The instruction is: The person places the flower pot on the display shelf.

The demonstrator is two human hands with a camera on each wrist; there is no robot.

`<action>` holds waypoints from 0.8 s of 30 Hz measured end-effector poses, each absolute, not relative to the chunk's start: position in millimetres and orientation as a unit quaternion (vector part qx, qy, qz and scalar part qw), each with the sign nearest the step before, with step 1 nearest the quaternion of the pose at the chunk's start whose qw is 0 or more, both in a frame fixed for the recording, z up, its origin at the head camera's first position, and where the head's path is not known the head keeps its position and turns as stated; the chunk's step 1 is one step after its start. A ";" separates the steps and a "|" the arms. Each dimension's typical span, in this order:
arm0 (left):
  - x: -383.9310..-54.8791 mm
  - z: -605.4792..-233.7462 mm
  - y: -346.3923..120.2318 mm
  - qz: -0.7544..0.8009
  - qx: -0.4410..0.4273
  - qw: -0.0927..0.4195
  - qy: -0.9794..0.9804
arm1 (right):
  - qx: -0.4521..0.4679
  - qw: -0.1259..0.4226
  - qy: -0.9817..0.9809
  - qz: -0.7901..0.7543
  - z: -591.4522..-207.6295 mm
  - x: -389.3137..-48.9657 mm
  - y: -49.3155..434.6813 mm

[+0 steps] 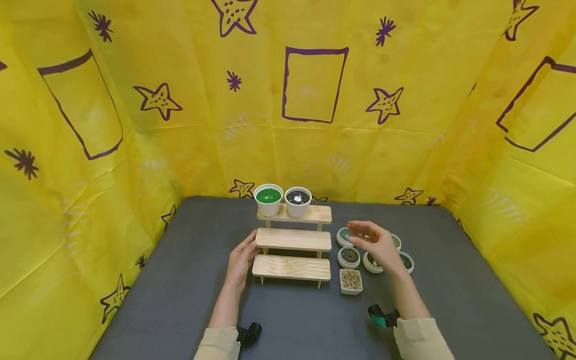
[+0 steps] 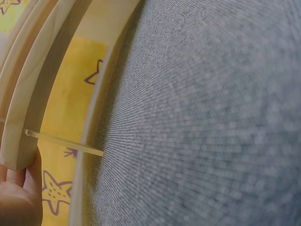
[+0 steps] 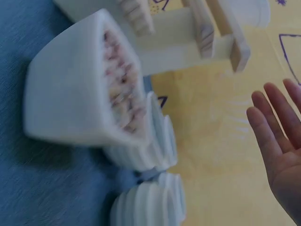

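Note:
A three-tier wooden stand [image 1: 293, 240] stands in the middle of the table. My left hand [image 1: 243, 257] holds the left end of its middle tier, fingers at the plank's end [image 2: 21, 141]. On the top tier sit a white cup of green liquid [image 1: 269, 195] and a white cup of dark liquid [image 1: 298, 198]. To the right, my right hand [image 1: 378, 247] hovers over several small round jars [image 1: 348, 258], partly hiding them. Its fingers [image 3: 275, 115] are loosely extended, with nothing in them. A square white bowl of speckled bits [image 1: 351, 281] stands in front of the jars.
Dark grey cloth [image 1: 180, 300] covers the table. Yellow curtains [image 1: 198, 150] with purple drawings enclose the back and both sides. The lower two tiers of the stand carry nothing.

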State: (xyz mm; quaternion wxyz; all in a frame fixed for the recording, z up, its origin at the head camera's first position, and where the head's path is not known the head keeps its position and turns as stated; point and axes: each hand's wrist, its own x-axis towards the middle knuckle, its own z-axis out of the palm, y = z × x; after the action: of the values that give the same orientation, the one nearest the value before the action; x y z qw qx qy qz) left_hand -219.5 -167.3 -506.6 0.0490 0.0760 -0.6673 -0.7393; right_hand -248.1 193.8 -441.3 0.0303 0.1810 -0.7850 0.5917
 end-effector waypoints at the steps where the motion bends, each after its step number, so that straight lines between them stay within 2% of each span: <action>1: -219.3 -506.6 -166.9 -0.740 0.077 0.049 -0.666 | 0.182 0.028 -0.786 0.590 -444.1 -246.7 196.2; 12: -219.4 -507.3 -167.5 -0.737 0.075 0.052 -0.670 | 0.220 0.007 -0.780 0.586 -470.4 -233.3 216.6; 24: -220.3 -508.1 -166.8 -0.741 0.080 0.054 -0.664 | 0.257 -0.069 -0.778 0.569 -489.0 -228.8 230.1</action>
State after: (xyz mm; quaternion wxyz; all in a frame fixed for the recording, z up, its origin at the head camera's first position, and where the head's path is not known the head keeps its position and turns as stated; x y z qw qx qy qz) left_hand -220.3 -166.8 -508.1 0.0544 0.0803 -0.6643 -0.7412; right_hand -228.8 230.1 -489.0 -0.0690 0.2572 -0.7780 0.5690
